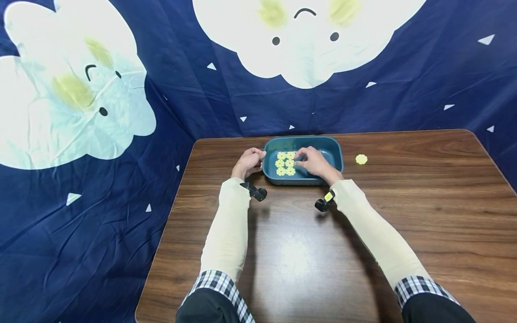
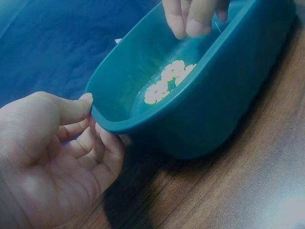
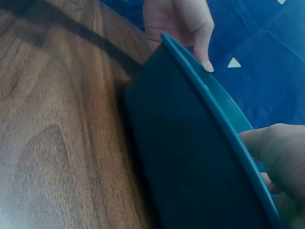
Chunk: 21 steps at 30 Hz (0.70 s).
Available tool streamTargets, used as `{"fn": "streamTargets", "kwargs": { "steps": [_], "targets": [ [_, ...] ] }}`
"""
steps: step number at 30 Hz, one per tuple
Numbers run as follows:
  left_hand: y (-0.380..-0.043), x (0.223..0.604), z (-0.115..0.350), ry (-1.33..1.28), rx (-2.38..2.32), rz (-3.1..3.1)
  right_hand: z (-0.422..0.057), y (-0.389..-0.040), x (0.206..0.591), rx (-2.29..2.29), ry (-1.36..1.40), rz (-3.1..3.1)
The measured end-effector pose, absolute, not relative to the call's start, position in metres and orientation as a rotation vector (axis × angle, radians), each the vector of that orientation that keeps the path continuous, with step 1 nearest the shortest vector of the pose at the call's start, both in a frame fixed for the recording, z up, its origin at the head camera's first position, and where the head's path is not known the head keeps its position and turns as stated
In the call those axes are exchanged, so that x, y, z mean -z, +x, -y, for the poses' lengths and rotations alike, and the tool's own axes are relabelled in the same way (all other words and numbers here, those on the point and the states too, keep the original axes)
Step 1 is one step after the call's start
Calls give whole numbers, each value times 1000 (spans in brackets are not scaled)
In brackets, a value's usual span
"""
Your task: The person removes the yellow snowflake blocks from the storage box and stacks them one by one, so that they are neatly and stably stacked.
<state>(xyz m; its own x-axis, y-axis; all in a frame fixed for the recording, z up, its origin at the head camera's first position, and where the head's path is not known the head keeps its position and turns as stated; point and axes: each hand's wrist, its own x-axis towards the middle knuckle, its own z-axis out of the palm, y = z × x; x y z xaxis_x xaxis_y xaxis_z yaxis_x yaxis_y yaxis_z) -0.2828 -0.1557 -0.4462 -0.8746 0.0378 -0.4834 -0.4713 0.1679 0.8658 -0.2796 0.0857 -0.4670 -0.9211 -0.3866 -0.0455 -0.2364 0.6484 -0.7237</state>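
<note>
A teal rectangular basin [image 1: 303, 181] with rounded corners stands near the table's far edge. Several yellow flower-shaped pieces [image 1: 280, 163] lie in two columns on its floor, toward the left. My left hand [image 1: 249, 162] pinches the basin's left rim, thumb on top and fingers curled below, as the left wrist view shows. Inside the basin, my right hand [image 1: 315, 162] has its bent fingers and thumb pointing down beside the right column of flowers. Whether anything sits between those fingertips is hidden. Another yellow flower piece [image 1: 361, 159] lies on the table right of the basin.
The brown wooden table [image 1: 424, 188] extends widely to the right and toward me. A blue cloth [image 1: 177, 76] with white clouds hangs behind it and on the left. Small black wrist cameras [image 1: 258, 193] hang near both wrists.
</note>
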Motion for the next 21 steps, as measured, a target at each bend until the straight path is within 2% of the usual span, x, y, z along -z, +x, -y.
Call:
{"fn": "streamTargets", "kwargs": {
  "steps": [21],
  "targets": [
    [-281,445,157,-426,-1727,-2072,-68,-279,475,723,-767,-2705]
  ]
}}
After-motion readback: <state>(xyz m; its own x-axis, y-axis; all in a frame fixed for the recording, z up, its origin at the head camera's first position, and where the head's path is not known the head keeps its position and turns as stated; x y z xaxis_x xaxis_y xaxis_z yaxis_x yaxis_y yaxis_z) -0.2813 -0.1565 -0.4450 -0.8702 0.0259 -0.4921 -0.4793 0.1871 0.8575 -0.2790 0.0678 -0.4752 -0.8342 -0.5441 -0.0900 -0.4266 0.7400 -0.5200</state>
